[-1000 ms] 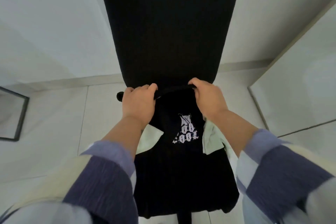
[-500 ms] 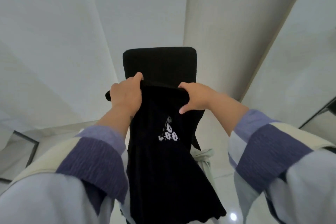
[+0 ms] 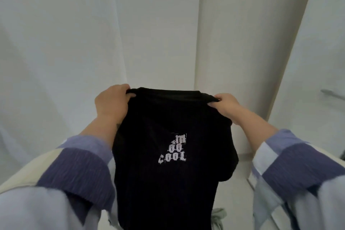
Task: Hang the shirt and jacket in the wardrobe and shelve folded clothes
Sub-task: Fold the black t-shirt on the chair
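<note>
A black ribbed shirt (image 3: 168, 183) with white lettering on its chest hangs in front of me, held up by its shoulders. My left hand (image 3: 111, 104) grips the left shoulder seam. My right hand (image 3: 225, 106) pinches the right shoulder seam. The shirt hangs straight down between my forearms, its lower hem cut off by the frame's bottom edge. A pale green garment (image 3: 218, 216) peeks out below and behind it.
White walls (image 3: 74, 33) fill the view ahead, with a white corner column (image 3: 242, 33) to the right. A white panel (image 3: 321, 80) with a grey metal handle (image 3: 332, 94) stands at the far right. Pale floor shows low on the right.
I have lifted the shirt higher and spread it wider between my hands. The black chair back that stood behind it has dropped out of sight as my view tilted upward.
</note>
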### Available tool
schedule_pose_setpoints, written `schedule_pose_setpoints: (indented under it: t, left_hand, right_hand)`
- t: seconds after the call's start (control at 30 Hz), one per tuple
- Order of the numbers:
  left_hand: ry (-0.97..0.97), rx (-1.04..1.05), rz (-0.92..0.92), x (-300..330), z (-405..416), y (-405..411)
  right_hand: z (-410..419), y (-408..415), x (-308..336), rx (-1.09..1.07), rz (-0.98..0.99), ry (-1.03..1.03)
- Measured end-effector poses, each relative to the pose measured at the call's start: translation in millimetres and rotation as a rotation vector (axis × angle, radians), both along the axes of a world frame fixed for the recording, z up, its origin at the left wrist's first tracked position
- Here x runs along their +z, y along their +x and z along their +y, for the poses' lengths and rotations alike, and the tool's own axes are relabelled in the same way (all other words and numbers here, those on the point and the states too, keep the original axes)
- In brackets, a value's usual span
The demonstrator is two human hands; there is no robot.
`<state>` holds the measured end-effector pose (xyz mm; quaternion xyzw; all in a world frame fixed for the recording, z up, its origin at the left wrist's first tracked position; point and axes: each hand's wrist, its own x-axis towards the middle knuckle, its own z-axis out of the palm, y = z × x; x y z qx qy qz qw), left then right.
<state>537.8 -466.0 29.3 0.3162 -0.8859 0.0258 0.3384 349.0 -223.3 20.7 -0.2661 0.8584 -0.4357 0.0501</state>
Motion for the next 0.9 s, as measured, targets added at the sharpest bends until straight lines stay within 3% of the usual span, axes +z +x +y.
schedule_pose_setpoints:
  t: [0.1,0.27,0.37,0.53,0.67,0.77,0.9]
  left_hand:
    - [0.004,0.009,-0.026,13.8,-7.4,7.2]
    - [-0.038,0.237,-0.139,28.6,-2.4,14.5]
    - [0.116,0.250,-0.118,32.2,-0.5,12.7]
    - [0.649,0.029,0.235,32.1,-4.9,0.3]
    - [0.598,-0.099,0.238,35.2,-2.6,1.2]
    - [0.789,-0.275,0.292,42.3,2.0,2.1]
    - [1.331,-0.569,0.779,53.7,19.8,0.0]
  right_hand:
    - [5.3,5.1,32.0,0.090,-0.123,-0.045]
    - [2.3,9.6,65.7,0.105,-0.219,-0.055]
    - [-3.8,13.5,76.9,0.119,-0.158,-0.058]
    - [-12.2,15.5,79.8,0.122,-0.006,-0.052]
    - [-9.8,5.9,74.6,0.053,0.117,-0.042]
    - [-4.6,-5.8,69.2,-0.030,0.222,-0.004]
    - [-6.6,-12.4,67.3,-0.184,0.324,0.018]
